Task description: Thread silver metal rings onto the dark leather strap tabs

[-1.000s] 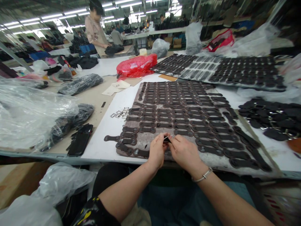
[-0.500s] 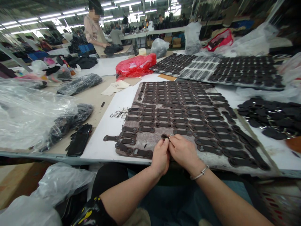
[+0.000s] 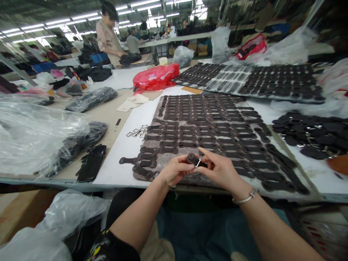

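Between both hands, above the near edge of the grey board (image 3: 187,150), is a dark brown leather tab (image 3: 192,158) with a rectangular metal ring (image 3: 198,163) on it. My left hand (image 3: 175,170) pinches the tab from the left, its fingertips beside the ring. My right hand (image 3: 221,169) has thumb and fingers closed round the tab's other end, with the index finger raised above it. Rows of similar leather tabs (image 3: 208,139) lie flat on the board. Loose metal rings (image 3: 136,132) sit on the white surface left of the board.
Tabs with rings are heaped in a dark pile (image 3: 312,132) at right. A second laden board (image 3: 233,82) stands behind, beside a red plastic bag (image 3: 156,76). Clear plastic wrapping (image 3: 40,132) and a black stack (image 3: 92,163) occupy the left. A person (image 3: 110,36) works farther back.
My hands have moved apart and turned, so the leather tab and its metal ring show more plainly between them. My left hand has shifted left, my right hand slightly right.
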`<state>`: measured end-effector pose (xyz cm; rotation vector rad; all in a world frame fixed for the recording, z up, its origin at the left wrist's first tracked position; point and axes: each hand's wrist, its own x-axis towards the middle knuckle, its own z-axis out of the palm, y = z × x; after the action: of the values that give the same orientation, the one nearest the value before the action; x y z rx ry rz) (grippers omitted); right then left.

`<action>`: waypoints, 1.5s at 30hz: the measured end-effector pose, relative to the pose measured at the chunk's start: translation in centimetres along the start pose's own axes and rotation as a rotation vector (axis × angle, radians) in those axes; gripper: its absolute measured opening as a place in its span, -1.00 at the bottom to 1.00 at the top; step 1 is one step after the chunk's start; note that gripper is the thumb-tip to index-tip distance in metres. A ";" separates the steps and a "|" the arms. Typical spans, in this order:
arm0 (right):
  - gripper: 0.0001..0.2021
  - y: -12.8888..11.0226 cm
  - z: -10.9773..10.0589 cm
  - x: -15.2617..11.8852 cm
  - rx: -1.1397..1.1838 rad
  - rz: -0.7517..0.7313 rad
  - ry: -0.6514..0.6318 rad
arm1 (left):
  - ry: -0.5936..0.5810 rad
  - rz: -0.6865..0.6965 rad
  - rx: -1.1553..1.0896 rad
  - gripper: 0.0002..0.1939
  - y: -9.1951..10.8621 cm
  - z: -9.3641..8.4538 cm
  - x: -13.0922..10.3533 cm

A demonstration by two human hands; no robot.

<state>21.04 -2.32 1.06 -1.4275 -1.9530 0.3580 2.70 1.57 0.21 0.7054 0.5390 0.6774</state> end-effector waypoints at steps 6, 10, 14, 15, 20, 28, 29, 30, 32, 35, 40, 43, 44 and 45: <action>-0.38 -0.2 -0.5 -0.1 0.019 -0.074 -0.014 | 0.024 -0.051 -0.104 -0.75 -0.5 0.1 0.2; -0.36 -0.5 -0.6 -0.3 0.009 -0.115 -0.021 | 0.020 -0.065 -0.064 -0.72 -1.0 0.1 0.3; -0.33 -0.7 -0.7 -0.2 -0.009 -0.147 -0.060 | 0.060 -0.058 -0.026 -0.73 -1.2 0.2 0.4; -0.33 -0.6 -0.7 -0.1 -0.019 -0.157 -0.072 | 0.097 -0.044 -0.008 -0.74 -1.2 0.2 0.5; -0.19 -0.1 0.0 0.2 0.050 -0.039 -0.049 | 0.244 0.076 -0.001 -0.71 -1.3 0.6 0.7; 0.08 -1.4 0.7 -0.1 0.327 0.140 -0.158 | 0.286 0.262 0.033 -0.72 -1.9 1.4 1.0; 0.10 -1.7 0.7 -0.1 0.303 0.122 -0.145 | 0.303 0.269 0.046 -0.72 -2.1 1.5 1.0; 0.13 -1.9 0.8 -0.1 0.274 0.104 -0.128 | 0.321 0.272 0.056 -0.72 -2.3 1.7 1.0; 0.14 -2.2 1.0 -0.1 0.219 0.072 -0.090 | 0.352 0.273 0.058 -0.73 -2.7 1.9 1.1; 0.07 -2.1 1.2 -0.2 0.168 0.035 -0.040 | 0.364 0.279 0.040 -0.74 -3.0 2.0 1.0; -0.09 -1.5 1.5 -0.3 0.296 0.089 0.008 | 0.320 0.317 0.011 -0.72 -3.1 2.1 1.0; -0.20 -1.4 1.8 -0.3 0.411 0.115 0.060 | 0.295 0.304 -0.010 -0.72 -3.1 2.2 1.0; -0.22 -1.4 1.8 -0.3 0.428 0.121 0.078 | 0.288 0.282 -0.022 -0.71 -3.1 2.2 0.9; -0.23 -1.3 1.8 -0.3 0.434 0.128 0.095 | 0.276 0.255 -0.031 -0.67 -3.0 2.1 0.8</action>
<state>18.89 -2.74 0.39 -1.2583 -1.5889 0.7122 5.77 -0.41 -0.79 0.6606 0.6966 1.0291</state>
